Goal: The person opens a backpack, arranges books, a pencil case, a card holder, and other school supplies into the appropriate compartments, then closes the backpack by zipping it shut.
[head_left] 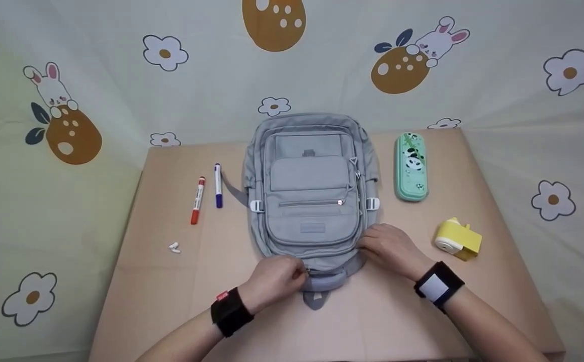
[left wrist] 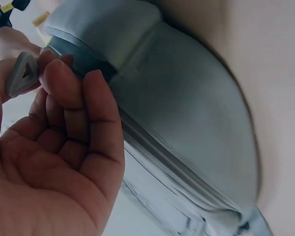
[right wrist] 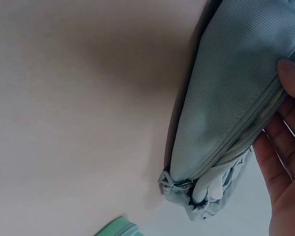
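Observation:
A grey backpack (head_left: pixel 317 176) lies front side up, its top end towards me. At that end my left hand (head_left: pixel 276 276) has curled fingers; in the left wrist view it pinches a triangular zipper pull (left wrist: pixel 23 74) between thumb and forefinger. My right hand (head_left: pixel 391 247) is at the bag's right edge near the top. In the right wrist view its thumb lies by the zipper (right wrist: pixel 236 137) and the fingers are on the other side of that seam, gripping the bag's edge. The bag's inside is hidden.
Left of the bag lie a red marker (head_left: pixel 197 200), a blue marker (head_left: pixel 218 186) and a small white object (head_left: pixel 174 247), perhaps earphones. On the right are a green panda pencil case (head_left: pixel 411 168) and a yellow-and-white gadget (head_left: pixel 457 240). A patterned cloth hangs behind the table (head_left: pixel 171 311).

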Motion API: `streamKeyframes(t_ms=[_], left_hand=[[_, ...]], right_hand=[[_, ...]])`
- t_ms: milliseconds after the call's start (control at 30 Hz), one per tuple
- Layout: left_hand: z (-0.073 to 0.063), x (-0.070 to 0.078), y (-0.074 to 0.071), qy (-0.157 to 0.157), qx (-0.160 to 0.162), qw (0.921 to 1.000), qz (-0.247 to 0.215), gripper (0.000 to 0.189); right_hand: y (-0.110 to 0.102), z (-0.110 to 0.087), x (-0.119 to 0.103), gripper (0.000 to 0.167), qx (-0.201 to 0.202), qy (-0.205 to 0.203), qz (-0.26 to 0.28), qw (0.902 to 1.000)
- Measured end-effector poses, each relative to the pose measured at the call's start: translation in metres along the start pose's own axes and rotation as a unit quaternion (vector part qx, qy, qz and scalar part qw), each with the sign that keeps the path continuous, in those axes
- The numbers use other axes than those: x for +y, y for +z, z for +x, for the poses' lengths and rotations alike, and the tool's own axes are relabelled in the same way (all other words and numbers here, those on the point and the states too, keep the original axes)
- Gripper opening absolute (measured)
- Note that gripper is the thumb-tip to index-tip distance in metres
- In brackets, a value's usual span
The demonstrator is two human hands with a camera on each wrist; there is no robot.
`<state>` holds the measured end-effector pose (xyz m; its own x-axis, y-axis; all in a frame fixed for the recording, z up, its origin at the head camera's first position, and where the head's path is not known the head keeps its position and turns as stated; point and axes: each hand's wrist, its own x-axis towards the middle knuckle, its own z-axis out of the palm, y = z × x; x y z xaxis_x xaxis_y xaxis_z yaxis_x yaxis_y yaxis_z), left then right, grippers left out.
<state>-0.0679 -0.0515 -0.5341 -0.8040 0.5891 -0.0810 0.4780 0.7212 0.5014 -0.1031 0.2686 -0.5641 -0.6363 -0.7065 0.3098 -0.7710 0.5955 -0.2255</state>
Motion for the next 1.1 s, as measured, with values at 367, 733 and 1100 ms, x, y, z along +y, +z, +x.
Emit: streamKeyframes(t_ms=[367,733,1100], left_hand=[[0.026,0.027,0.01,0.055,0.003,0.9976,0.042,0.017],[0.023,0.022,0.005,0.04,-0.007,0.9992,0.002,0.02],[0.014,0.02,0.003,0.061,-0.022,0.9965,-0.053,0.013]], right_hand=[[0.003,0.0,0.001,0.016,0.009,-0.002,-0.001,1.0],[0.001,0.001,-0.018,0.029,0.007,0.004,0.035,0.9994],[0.024,0.024,-0.059,0.024,0.059,-0.043,0.016,0.9972]])
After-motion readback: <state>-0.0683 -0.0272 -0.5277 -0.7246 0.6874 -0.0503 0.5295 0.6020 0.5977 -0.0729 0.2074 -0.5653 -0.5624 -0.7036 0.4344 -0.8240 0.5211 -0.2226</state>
